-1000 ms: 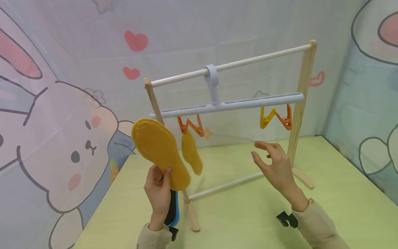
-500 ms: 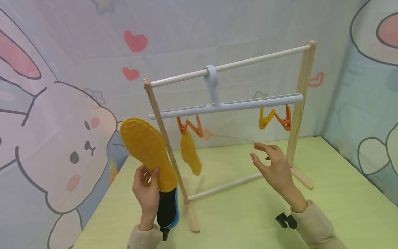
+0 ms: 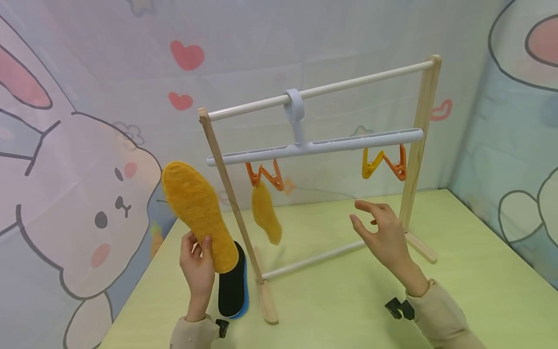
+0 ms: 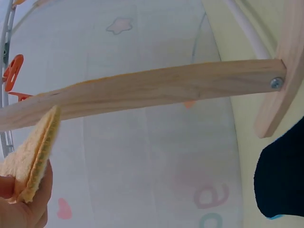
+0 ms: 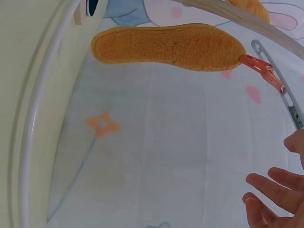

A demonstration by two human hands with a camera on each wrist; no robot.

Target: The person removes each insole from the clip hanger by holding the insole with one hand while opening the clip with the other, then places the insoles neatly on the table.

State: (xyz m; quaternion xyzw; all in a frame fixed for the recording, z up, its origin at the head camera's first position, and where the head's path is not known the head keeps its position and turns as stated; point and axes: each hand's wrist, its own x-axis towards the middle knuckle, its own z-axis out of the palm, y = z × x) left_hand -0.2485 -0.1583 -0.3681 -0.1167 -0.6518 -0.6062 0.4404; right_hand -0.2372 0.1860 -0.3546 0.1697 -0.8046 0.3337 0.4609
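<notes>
Pinched between the thumb and fingers of my left hand [image 3: 197, 264] is a yellow fuzzy insole [image 3: 198, 213], held upright and tilted left, outside the rack's left post. A matching yellow insole [image 3: 265, 213] hangs from an orange clip [image 3: 257, 174] under the pale hanger bar [image 3: 322, 146]; the right wrist view shows the clip gripping its end. My right hand [image 3: 385, 232] hovers in front of the rack's right side, fingers relaxed and holding nothing. Above it dangle a yellow clip [image 3: 371, 165] and an orange clip [image 3: 397, 164], with nothing in them.
The wooden rack has a left post [image 3: 228, 194], a right post [image 3: 420, 145] and a white top rod [image 3: 357, 81]. On the green table [image 3: 340, 300], a black insole with blue beneath [image 3: 232, 286] lies beside the left foot. A patterned cloth hangs behind.
My left hand has moved left with the yellow insole, from overlapping the rack's left post to beside it, uncovering more of the black insole. My right hand has stayed almost still.
</notes>
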